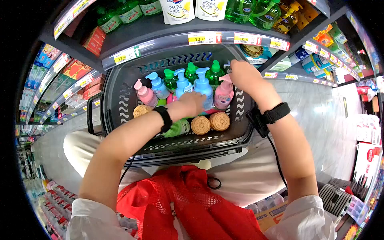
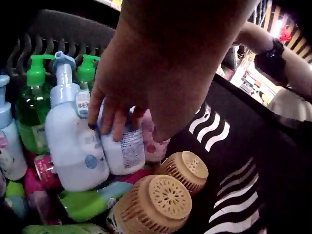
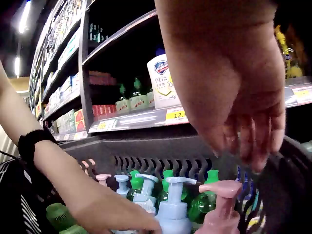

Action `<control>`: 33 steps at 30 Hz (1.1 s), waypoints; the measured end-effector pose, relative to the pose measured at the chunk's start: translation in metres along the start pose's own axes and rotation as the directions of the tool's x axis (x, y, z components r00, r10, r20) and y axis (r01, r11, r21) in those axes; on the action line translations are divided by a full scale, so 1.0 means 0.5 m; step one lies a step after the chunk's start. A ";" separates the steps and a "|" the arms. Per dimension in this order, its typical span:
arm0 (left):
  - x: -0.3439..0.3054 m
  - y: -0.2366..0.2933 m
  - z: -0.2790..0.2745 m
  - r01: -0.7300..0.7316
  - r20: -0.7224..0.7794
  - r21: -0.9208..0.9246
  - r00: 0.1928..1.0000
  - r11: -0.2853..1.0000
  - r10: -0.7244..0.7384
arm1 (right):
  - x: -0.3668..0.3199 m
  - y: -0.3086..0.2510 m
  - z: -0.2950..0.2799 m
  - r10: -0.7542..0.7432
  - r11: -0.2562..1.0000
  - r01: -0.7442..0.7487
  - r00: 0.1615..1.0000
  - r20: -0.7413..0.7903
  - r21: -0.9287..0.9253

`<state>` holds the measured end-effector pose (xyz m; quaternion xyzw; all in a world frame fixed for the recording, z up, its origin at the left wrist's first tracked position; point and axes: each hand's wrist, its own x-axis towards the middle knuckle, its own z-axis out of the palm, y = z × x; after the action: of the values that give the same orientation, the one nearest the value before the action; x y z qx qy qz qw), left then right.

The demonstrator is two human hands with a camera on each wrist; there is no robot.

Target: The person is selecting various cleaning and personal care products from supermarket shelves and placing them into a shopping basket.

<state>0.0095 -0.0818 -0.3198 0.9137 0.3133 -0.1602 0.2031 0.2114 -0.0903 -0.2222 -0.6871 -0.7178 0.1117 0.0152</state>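
Observation:
My left hand (image 1: pixel 191 103) reaches into the black shopping basket (image 1: pixel 120 110), fingertips against the front of a blue pump bottle (image 2: pixel 124 148). Its fingers point down, with the thumb beside a pink pump bottle (image 1: pixel 223 96). A second blue pump bottle (image 2: pixel 78 146) stands beside the first one. Over the basket's right rim hangs my right hand (image 1: pixel 245 76), near the pink pump head (image 3: pixel 222 190); its fingers (image 3: pixel 258 141) droop loosely and hold nothing. Green pump bottles (image 1: pixel 216 72) line the basket's far side. Tan slotted containers (image 1: pixel 200 125) lie in the near part.
Just beyond the basket, a shelf edge with price labels (image 1: pixel 204 38) carries white pouches (image 1: pixel 177 10) and green bottles (image 1: pixel 130 14). More stocked shelves (image 1: pixel 68 90) flank both sides. Tiled floor (image 1: pixel 308 108) shows to the right. The basket stands between the person's knees.

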 end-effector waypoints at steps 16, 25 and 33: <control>-0.031 -0.006 -0.117 -0.145 -0.424 -0.306 0.906 0.941 0.001 | 0.040 -0.008 0.080 0.042 0.998 -0.048 0.992 0.115 0.051; -0.012 -0.253 -0.379 -0.136 -0.975 -0.194 0.132 0.972 -0.176 | 0.004 -0.054 -0.031 0.028 0.999 -0.032 0.989 0.145 0.020; 0.041 -0.397 -0.590 0.332 -0.970 -0.149 0.134 0.931 -0.202 | -0.050 -0.047 -0.106 0.080 0.994 -0.085 0.994 0.080 0.073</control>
<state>-0.0527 0.2108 -0.1268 0.7424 0.5184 0.4066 -0.1212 0.1990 -0.1086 -0.1630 -0.7102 -0.6840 0.1660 0.0094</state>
